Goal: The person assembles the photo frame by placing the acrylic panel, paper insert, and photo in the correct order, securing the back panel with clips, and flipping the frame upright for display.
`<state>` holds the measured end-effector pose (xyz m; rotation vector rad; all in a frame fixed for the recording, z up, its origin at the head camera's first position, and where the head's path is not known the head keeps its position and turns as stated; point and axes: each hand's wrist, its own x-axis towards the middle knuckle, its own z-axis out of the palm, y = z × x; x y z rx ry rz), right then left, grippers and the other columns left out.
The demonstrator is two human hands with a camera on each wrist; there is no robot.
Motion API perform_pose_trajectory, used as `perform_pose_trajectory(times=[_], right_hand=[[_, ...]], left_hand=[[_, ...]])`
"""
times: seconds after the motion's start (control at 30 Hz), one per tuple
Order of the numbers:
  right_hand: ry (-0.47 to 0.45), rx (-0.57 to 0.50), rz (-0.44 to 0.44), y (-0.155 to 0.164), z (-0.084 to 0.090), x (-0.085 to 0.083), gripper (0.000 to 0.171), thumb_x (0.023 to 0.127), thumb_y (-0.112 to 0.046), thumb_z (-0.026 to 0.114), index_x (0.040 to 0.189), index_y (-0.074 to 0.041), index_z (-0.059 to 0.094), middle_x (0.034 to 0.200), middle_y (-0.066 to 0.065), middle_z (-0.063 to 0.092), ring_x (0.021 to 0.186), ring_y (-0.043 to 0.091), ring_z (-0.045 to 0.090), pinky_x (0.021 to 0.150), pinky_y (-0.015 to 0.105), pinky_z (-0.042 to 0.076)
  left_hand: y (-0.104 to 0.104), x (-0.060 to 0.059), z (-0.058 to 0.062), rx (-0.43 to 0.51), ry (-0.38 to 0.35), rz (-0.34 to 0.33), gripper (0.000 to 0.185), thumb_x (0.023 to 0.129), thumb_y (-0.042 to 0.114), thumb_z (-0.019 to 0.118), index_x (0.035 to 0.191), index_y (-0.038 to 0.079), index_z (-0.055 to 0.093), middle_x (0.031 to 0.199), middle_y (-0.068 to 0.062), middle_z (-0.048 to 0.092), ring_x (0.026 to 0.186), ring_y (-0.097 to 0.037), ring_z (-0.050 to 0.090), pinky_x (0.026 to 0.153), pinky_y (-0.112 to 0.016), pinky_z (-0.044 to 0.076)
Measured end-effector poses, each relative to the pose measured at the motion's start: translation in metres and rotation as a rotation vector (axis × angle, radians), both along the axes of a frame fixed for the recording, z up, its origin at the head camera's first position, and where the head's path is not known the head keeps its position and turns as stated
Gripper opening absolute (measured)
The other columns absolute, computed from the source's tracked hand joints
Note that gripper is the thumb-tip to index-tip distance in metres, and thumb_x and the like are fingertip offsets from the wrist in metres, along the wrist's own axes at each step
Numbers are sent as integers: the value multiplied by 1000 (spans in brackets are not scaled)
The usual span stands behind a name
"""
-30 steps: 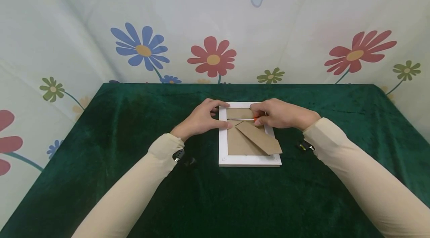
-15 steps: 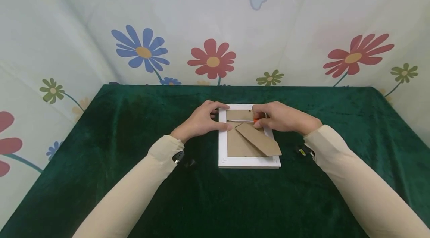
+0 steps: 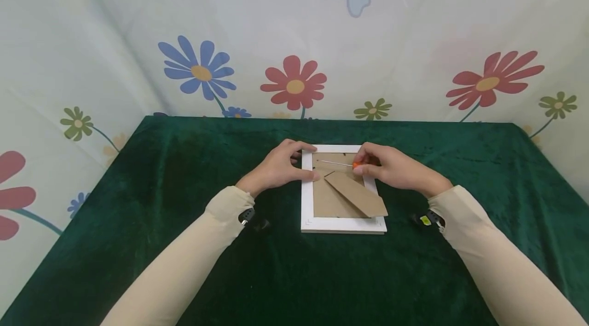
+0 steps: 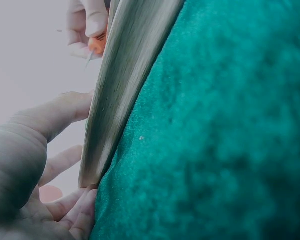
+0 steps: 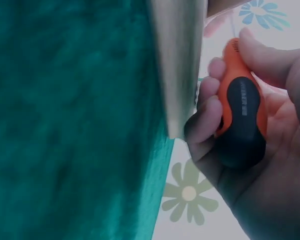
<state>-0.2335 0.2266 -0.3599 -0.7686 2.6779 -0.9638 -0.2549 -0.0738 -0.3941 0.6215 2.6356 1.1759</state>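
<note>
A white picture frame lies face down on the green cloth, brown backing board up, its cardboard stand flap folded out. My left hand grips the frame's left edge near the far corner, thumb on the rail; in the left wrist view the frame's edge runs past its fingers. My right hand holds a small screwdriver by its orange and black handle. The thin shaft points left over the top of the backing board.
Green velvet cloth covers the table, which ends at floral sheet walls behind and at both sides. Small dark devices sit at both wrists. Cloth lies bare on both sides of the frame and in front of it.
My right hand has drawn back slightly to the right with the screwdriver, and the shaft now lies a little slanted. The left hand keeps its hold on the frame.
</note>
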Motion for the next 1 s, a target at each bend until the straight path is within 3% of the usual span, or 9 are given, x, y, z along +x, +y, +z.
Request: perform_pose_trajectory(times=[0.33, 0.57, 0.83, 1.0], right_hand=[[-17, -57, -59, 13, 1, 11, 20, 103, -20, 73, 118, -8, 66, 102, 7, 62, 91, 26, 58, 71, 35, 57], [-45, -77, -33, 14, 2, 15, 18, 103, -18, 73, 117, -9, 66, 102, 7, 63, 89, 27, 62, 72, 39, 61], [-63, -106, 10, 11, 9, 27, 19, 102, -17, 74, 116, -10, 64, 96, 7, 63, 81, 26, 62, 64, 33, 57], [-80, -127, 65, 10, 12, 37, 20, 101, -21, 76, 115, -13, 64, 97, 4, 64, 86, 26, 62, 72, 34, 56]], left_hand=[[0, 2, 1, 3, -10, 1, 71, 88, 41, 87, 150, 23, 59, 145, -8, 49, 132, -30, 53, 102, -51, 55], [-1, 3, 1, 2, -6, 2, 70, 88, 41, 86, 150, 22, 59, 146, -8, 49, 132, -29, 53, 102, -50, 54], [0, 1, -1, -15, 3, 4, 71, 87, 43, 86, 150, 23, 59, 146, -8, 49, 131, -29, 53, 102, -50, 54], [-1, 0, -1, -14, 2, 4, 70, 88, 41, 86, 150, 22, 59, 146, -8, 49, 130, -29, 54, 102, -50, 55]])
